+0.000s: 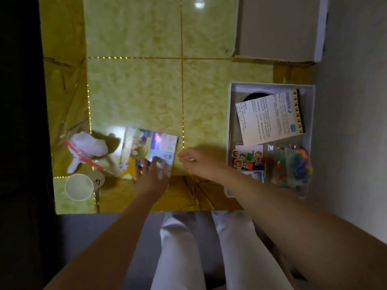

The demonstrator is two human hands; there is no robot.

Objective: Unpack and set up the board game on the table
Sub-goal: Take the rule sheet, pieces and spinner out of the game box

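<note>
Pressing left hand [150, 174] flat on folded game board [146, 143], lower-left centre of frame, fingers straight and spread, tips on board's near right part. Keeping board flat on green tiled table [134, 91], colourful printed side up, near edge close to table's front edge. Holding right hand [194, 162] just right of board's right edge, fingers loosely curled and pointing left, apparently clear of board. Showing pale speck at those fingertips; can't tell whether sth small is pinched there. Holding hands near each other but apart, approx. level in frame.

Showing, at right centre, open white box tray [270, 85] at table's right side. Inside, upper part: printed instruction sheet [263, 122], tilted, lying over black round item [254, 95], only partly seen. Below sheet, tray's lower left: cardboard character tokens [247, 159] w/ small coloured blocks beside them. In tray's lower right: clear bag of multicoloured plastic pieces [293, 166].

Taking in, upper right of frame, second white box part [278, 26], plain, well apart from tray. Just left of board: crumpled white plastic bag [88, 145] w/ red zip strip. At lower left: white paper cup [79, 186], upright, seen from above, near table's front corner. At bottom centre: legs in white trousers [180, 248] below table edge.
</note>
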